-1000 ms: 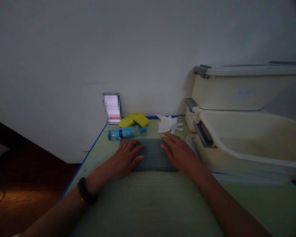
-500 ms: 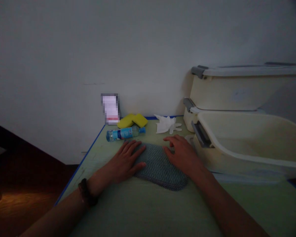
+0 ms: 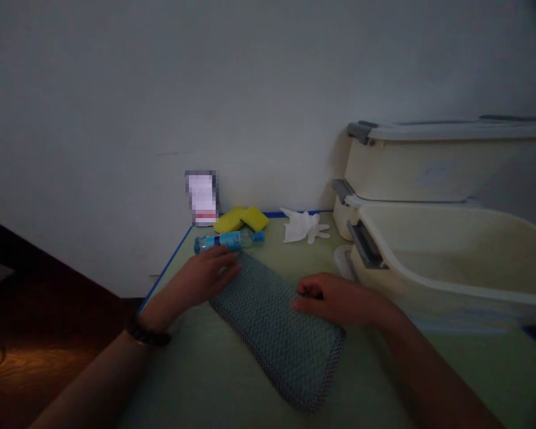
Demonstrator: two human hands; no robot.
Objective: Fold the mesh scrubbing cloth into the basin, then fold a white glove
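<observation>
A grey-green woven cloth (image 3: 268, 322) with a dark checked border lies slantwise on the table, its near corner pointing towards me. My left hand (image 3: 205, 274), with a dark band on the wrist, is at the cloth's far left end, fingers bent and closed on its edge, close to the bottle. My right hand (image 3: 330, 298) is at the right edge, with curled fingers and the thumb closed against the cloth. The exact grip under the fingers is partly hidden.
A clear bottle (image 3: 232, 240) with a blue label lies behind the cloth. Two yellow sponges (image 3: 241, 219), white gloves (image 3: 304, 226) and an upright phone (image 3: 203, 198) with a blurred screen stand by the wall. Cream plastic bins (image 3: 411, 298) fill the right side.
The cloth now shows more of its surface and reaches further towards me. My left hand has shifted left, its spread fingers now bent; my right hand has come nearer with fingers curled.
</observation>
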